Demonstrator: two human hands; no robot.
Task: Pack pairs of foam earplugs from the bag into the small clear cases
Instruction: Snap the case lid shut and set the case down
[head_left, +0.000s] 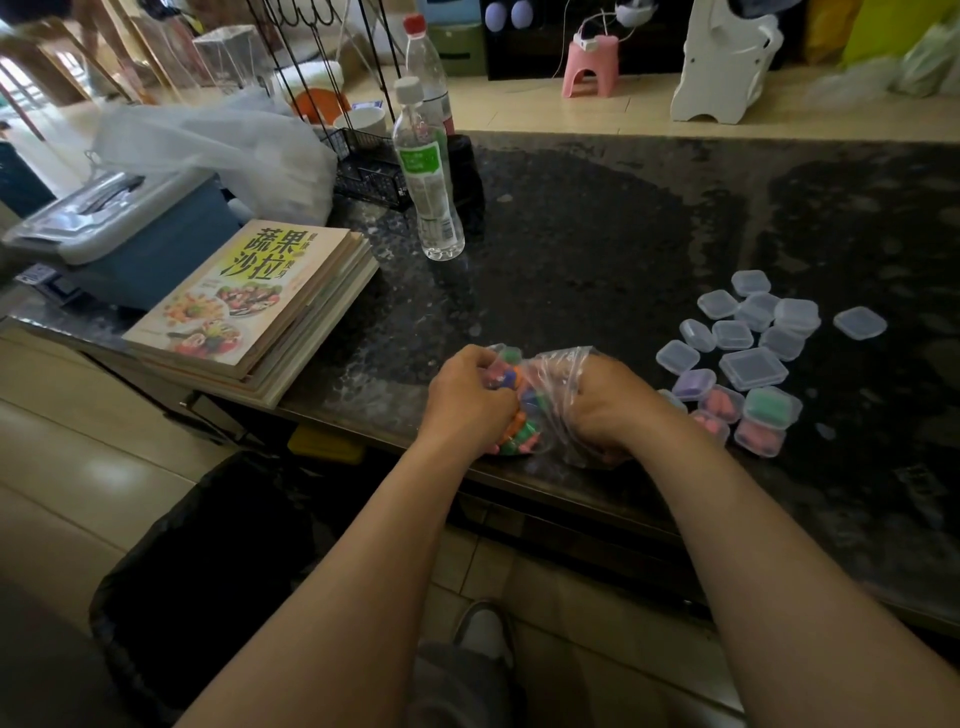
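Bag is gripped on both sides by curled fingers of left hand and right hand. Earplugs lie between them; cases lie right of the right hand.

left hand, right hand: fingertips hidden, curled on bag | case behind right wrist: mostly hidden | far bags: blurred

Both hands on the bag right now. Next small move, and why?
Likely pull one pair of earplugs out with the right hand while the left hand holds the bag. Both hands grip the bag at the table edge, and empty clear cases wait just right of it.
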